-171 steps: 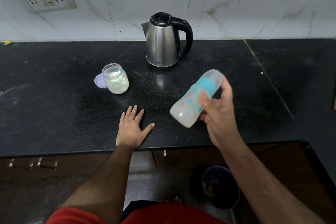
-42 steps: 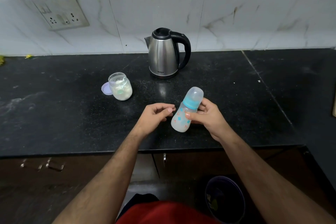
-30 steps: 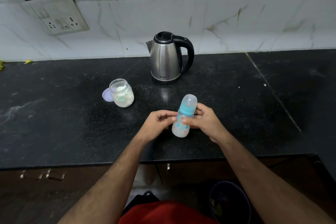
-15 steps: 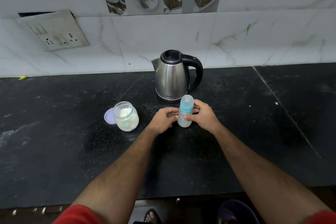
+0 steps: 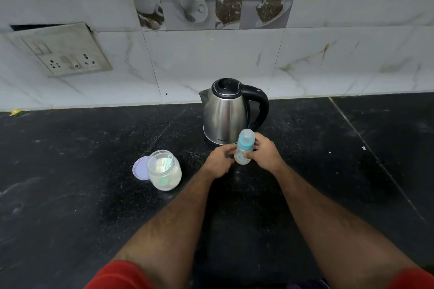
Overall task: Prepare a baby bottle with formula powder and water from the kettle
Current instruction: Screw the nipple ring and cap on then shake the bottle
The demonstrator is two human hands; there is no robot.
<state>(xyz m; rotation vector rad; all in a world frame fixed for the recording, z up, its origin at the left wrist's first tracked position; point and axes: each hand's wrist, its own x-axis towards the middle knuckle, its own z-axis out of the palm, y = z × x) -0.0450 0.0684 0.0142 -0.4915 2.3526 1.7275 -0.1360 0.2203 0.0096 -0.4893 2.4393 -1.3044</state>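
Two hands (image 5: 219, 159) (image 5: 265, 156) around upright baby bottle (image 5: 244, 149), cap upward.

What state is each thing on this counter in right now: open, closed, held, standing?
Baby bottle: upright, capped, held by both hands.
Kettle: lid shut, standing.
Formula jar: open, scoop inside.
Jar lid: off, lying beside jar.
Left hand: gripping bottle.
Right hand: gripping bottle.

Brushed-steel kettle (image 5: 225, 114), speckled stone counter (image 5: 70, 171)
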